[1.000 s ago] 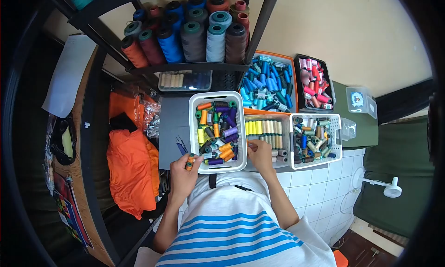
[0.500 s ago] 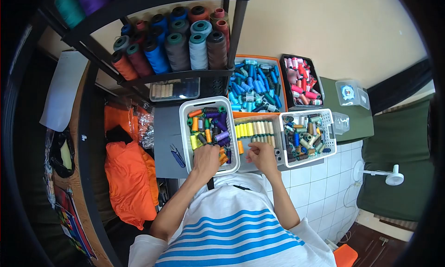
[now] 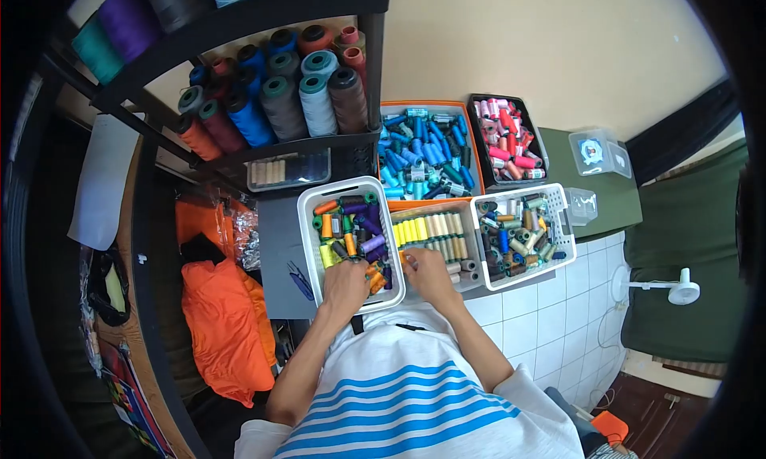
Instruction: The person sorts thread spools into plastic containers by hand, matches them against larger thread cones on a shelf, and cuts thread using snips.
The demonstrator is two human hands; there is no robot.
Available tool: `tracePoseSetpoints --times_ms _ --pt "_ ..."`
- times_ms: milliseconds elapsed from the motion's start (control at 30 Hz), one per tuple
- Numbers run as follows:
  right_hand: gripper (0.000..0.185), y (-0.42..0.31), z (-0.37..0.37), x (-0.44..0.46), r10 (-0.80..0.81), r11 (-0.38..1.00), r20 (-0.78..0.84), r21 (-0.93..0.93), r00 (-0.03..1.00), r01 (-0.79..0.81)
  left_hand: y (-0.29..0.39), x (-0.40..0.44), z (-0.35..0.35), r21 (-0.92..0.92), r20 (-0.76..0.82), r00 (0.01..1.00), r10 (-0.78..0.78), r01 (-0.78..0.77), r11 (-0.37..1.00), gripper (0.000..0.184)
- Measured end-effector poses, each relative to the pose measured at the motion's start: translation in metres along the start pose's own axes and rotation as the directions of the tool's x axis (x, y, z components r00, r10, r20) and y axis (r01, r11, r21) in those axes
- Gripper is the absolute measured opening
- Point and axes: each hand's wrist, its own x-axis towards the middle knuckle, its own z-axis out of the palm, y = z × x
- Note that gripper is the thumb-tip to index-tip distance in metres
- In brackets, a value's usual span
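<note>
My left hand reaches into the front of a white basket of orange, yellow, purple and dark thread spools; its fingertips are hidden among them. Just right of that basket, my right hand is at the near left part of a box with rows of yellow and cream spools. Its fingers are bent around an orange spool, only partly visible. Another white basket with mixed green, brown and blue spools stands right of the box.
Behind are an orange box of blue spools and a black box of red and pink spools. A black rack with large cones stands back left. Snips lie left of the basket, near orange cloth.
My left hand has gone from the basket's near left edge, where it held orange spools, into the basket. My right hand has moved back to the box's left side. The camera view has shifted.
</note>
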Motion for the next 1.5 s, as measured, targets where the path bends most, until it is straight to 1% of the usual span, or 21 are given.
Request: tracePoseSetpoints --times_ms 133,200,300,500,633,733,800,967,1000,1033,1067,1133,1167,1200,1267,1300,1333,1400,1433,1467,1500 --pt "0.029 0.000 -0.012 0.007 0.025 1.000 0.005 -0.006 1.000 -0.025 -0.002 0.001 0.004 -0.001 0.012 1.000 0.013 -0.013 1.000 0.017" --pt "0.030 -0.004 -0.020 0.017 -0.035 0.998 -0.002 -0.045 0.999 0.035 -0.002 0.002 0.005 0.003 0.012 1.000 0.028 -0.028 1.000 0.016" --pt "0.034 -0.014 -0.027 0.034 0.001 0.998 0.083 -0.068 0.997 0.005 -0.002 0.002 0.004 0.009 0.013 0.999 0.050 -0.050 0.999 0.014" --pt "0.048 -0.010 -0.017 0.058 -0.061 0.940 0.197 -0.320 0.978 0.123 -0.003 0.000 0.005 -0.008 -0.017 0.998 0.059 -0.059 0.998 0.014" --pt "0.050 -0.005 -0.014 0.065 0.052 0.948 0.269 -0.315 0.962 0.037 0.000 -0.004 -0.002 -0.080 -0.064 0.998 0.023 -0.028 0.996 0.015" --pt "0.050 -0.005 -0.017 0.067 -0.041 0.974 0.250 -0.204 0.967 0.094 -0.001 -0.008 -0.013 -0.168 -0.049 0.997 -0.053 0.044 0.985 0.022" --pt "0.050 -0.007 -0.018 0.066 0.016 0.981 0.300 -0.188 0.954 0.043 -0.002 -0.013 -0.022 -0.264 -0.094 0.989 -0.112 0.084 0.961 0.025" --pt "0.039 -0.004 -0.017 0.059 -0.222 0.974 0.092 -0.027 0.971 0.225 -0.007 -0.020 -0.032 -0.357 -0.139 0.987 -0.084 0.030 0.934 0.028" --pt "0.039 -0.002 -0.018 0.059 -0.220 0.975 0.094 -0.021 0.971 0.223 -0.007 -0.020 -0.038 -0.602 -0.010 0.989 -0.145 0.110 0.791 0.028" --pt "0.035 0.000 -0.018 0.058 -0.129 0.992 0.150 0.031 0.980 0.126 -0.007 -0.019 -0.044 -0.787 0.130 0.977 -0.170 0.206 0.582 0.029" --pt "0.031 0.001 -0.019 0.056 -0.040 0.997 0.211 0.078 0.977 0.024 -0.009 -0.020 -0.051 -0.783 0.135 0.975 -0.176 0.213 0.585 0.029" --pt "0.027 -0.007 -0.024 0.053 -0.051 0.995 0.189 0.097 0.981 0.033 -0.017 -0.020 -0.067 -0.955 0.295 0.955 0.016 0.295 -0.007 0.036" --pt "0.026 -0.012 -0.027 0.051 -0.012 0.990 0.154 0.140 0.988 -0.010 -0.022 -0.022 -0.068 -0.956 0.259 0.961 0.099 0.269 -0.120 0.043" --pt "0.026 -0.016 -0.031 0.048 0.031 0.982 0.122 0.183 0.992 -0.053 -0.023 -0.024 -0.067 -0.955 0.262 0.960 0.094 0.272 -0.116 0.043" --pt "0.025 -0.021 -0.039 0.043 0.009 0.983 0.092 0.182 0.996 -0.026 -0.024 -0.028 -0.062 -0.882 0.216 0.971 0.103 0.239 -0.405 0.046" --pt "0.026 -0.022 -0.041 0.041 0.006 0.967 -0.002 0.256 1.000 -0.005 -0.030 -0.027 -0.060 -0.832 0.159 0.964 0.213 0.247 -0.497 0.046" --pt "0.027 -0.023 -0.044 0.038 0.012 0.945 -0.094 0.327 0.995 0.020 -0.029 -0.030 -0.054 -0.832 0.163 0.965 0.207 0.247 -0.497 0.046" --pt "0.026 -0.031 -0.050 0.032 0.025 0.919 -0.107 0.395 0.994 0.019 -0.021 -0.031 -0.046 -0.723 0.147 0.985 0.094 0.172 -0.669 0.045" --pt "0.024 -0.042 -0.055 0.029 0.114 0.870 -0.117 0.490 0.987 -0.043 -0.026 -0.025 -0.040 -0.580 0.019 0.967 0.255 0.219 -0.785 0.044" --pt "0.023 -0.054 -0.061 0.025 0.203 0.808 -0.117 0.580 0.972 -0.099 -0.027 -0.027 -0.033 -0.582 0.022 0.967 0.255 0.220 -0.783 0.044" --pt "0.023 -0.066 -0.066 0.021 0.212 0.800 -0.111 0.591 0.971 -0.107 -0.018 -0.026 -0.035 -0.587 0.020 0.988 0.155 0.137 -0.798 0.044"
